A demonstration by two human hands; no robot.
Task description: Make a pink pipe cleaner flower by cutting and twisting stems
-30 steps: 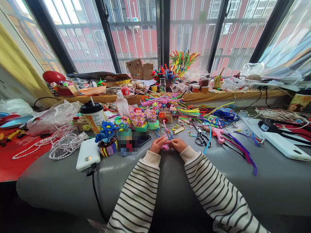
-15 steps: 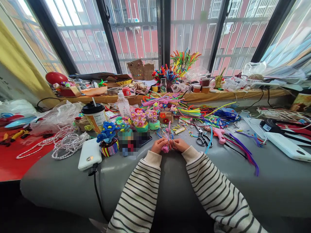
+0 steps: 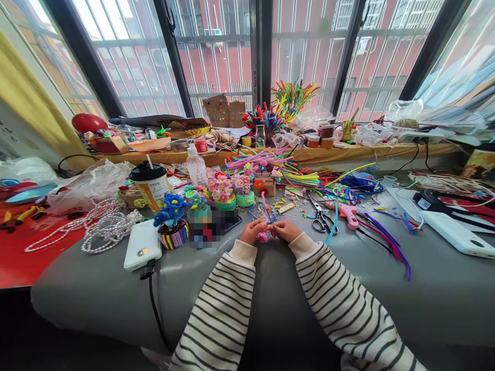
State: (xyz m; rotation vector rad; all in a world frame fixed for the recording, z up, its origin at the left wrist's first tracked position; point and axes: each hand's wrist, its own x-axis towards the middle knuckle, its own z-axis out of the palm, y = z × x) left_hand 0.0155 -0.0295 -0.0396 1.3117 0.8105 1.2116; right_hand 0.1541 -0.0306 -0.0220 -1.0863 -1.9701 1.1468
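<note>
My left hand (image 3: pixel 252 231) is closed in a pinch on a fuzzy pink pipe-cleaner flower (image 3: pixel 262 237), its bloom hanging low by the fingers. A pink stem (image 3: pixel 265 202) rises upright from between both hands. Close against it, my right hand (image 3: pixel 286 230) is also pinched, fingertips nearly meeting those of the left. A thin dark strand shows at the right fingertips; its kind is too small to make out. Beyond the hands stand small pots of pipe-cleaner flowers, among them pink flowers (image 3: pixel 221 188) and a blue bunch (image 3: pixel 170 208) in a striped pot.
Right of my hands lie black-handled scissors (image 3: pixel 324 222), a pink glue gun (image 3: pixel 350 216) and purple pipe cleaners (image 3: pixel 391 242). On the left are a white power bank (image 3: pixel 143 246), a lidded drink cup (image 3: pixel 151 188) and bead strings (image 3: pixel 104 226). Loose pipe cleaners (image 3: pixel 259 158) pile up behind.
Both hands stay nearly in place, with only small finger shifts around the pink flower. Its stem top leans slightly further left than before.
</note>
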